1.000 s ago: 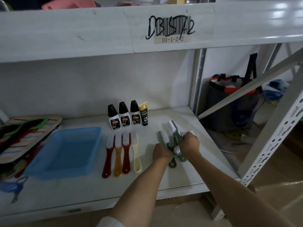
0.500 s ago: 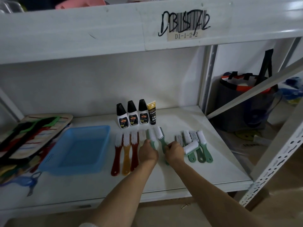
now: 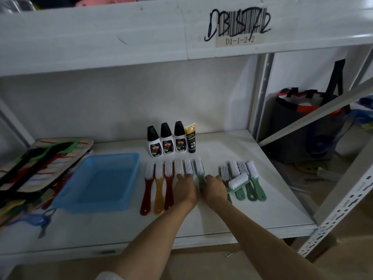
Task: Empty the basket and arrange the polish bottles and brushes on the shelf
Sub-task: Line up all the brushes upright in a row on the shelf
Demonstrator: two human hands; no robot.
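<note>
The blue basket (image 3: 96,182) sits empty on the white shelf (image 3: 232,211). Three white polish bottles (image 3: 166,140) with black caps and a black-and-gold tube (image 3: 190,138) stand at the back. In front lies a row of brushes (image 3: 159,184), heads away from me: dark red, amber and red, then a cream and two green ones. My left hand (image 3: 184,188) rests flat on the handles of the cream brush and the first green brush. My right hand (image 3: 215,187) grips the handle of the last green brush (image 3: 199,172). Several more green brushes (image 3: 245,178) lie loosely to the right.
A striped board with coloured straps (image 3: 40,164) leans at the left, blue scissors (image 3: 40,221) before it. The upper shelf beam (image 3: 121,37) hangs overhead. At the right are a steel upright (image 3: 262,93) and a diagonal brace (image 3: 314,116), with a dark bag (image 3: 302,126) behind.
My hands moved left from the green bundle. Two green brushes now lie at the end of the row, and the other green ones stay in a loose group on the right.
</note>
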